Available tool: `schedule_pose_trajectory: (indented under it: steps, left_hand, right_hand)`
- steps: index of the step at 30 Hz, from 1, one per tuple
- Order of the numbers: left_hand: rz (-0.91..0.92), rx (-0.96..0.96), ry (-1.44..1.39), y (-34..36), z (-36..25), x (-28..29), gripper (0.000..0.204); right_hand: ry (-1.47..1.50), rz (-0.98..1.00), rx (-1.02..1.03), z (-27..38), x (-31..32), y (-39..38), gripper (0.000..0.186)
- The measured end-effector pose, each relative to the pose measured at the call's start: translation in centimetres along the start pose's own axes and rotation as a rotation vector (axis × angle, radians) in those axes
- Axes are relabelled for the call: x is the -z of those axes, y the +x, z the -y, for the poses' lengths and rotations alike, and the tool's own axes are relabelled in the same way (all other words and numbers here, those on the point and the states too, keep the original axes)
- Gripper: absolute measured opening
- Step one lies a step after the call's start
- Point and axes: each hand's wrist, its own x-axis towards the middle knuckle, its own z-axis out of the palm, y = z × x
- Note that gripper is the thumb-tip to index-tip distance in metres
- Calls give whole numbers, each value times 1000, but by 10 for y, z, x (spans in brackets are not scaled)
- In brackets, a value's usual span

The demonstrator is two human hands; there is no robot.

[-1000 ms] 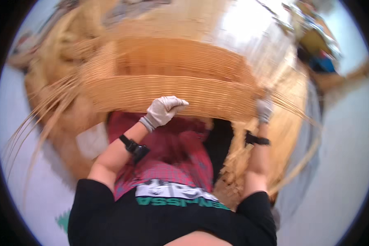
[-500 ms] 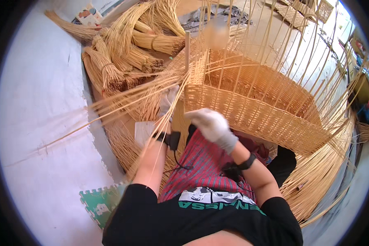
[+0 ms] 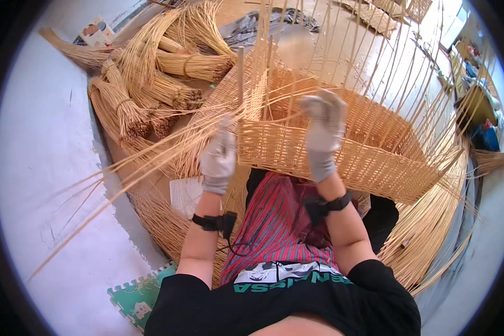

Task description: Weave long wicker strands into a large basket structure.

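A long woven wicker basket [image 3: 341, 159] lies across the upper middle, with tall upright stakes along its sides. At its near left corner, beside a wooden post [image 3: 241, 75], loose wicker strands [image 3: 179, 134] fan out to the left. My left hand [image 3: 218, 159], in a pale glove, is closed at these strands just outside the corner; its fingertips are blurred. My right hand [image 3: 323, 131], also gloved, is raised over the basket's near wall. Its fingers close on a wicker strand [image 3: 285, 119] that curves from the corner over the rim.
Tied wicker bundles [image 3: 190, 66] are heaped at the far left, by a white wall [image 3: 56, 168]. More long strands [image 3: 431, 235] spread on the right. A green foam mat [image 3: 137, 297] lies at the lower left. Woven panels [image 3: 369, 17] lie far back.
My right hand has risen from below the near wall to above the rim, with a strand in it. My left hand has come slightly down and left. The view has shifted somewhat.
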Motion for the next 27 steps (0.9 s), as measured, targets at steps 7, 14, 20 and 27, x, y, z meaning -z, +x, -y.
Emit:
schedule_pose_trajectory:
  steps: [7,14,20,27]
  left_hand:
    - [255,-351,424,13,-9,-78,83]
    - [51,-463,367,14,9,-89,74]
    - [-59,-653,371,8,-36,-114,75]
    - [184,-566,414,-1,-60,-139,79]
  right_hand:
    - [-392,-68,-182,-22,16,36,30]
    - [-752,154,20,-12,3,77,50]
    - [-622,42,5,-15,98,-13,42]
    - [-712,114,50,-1,94,88,49]
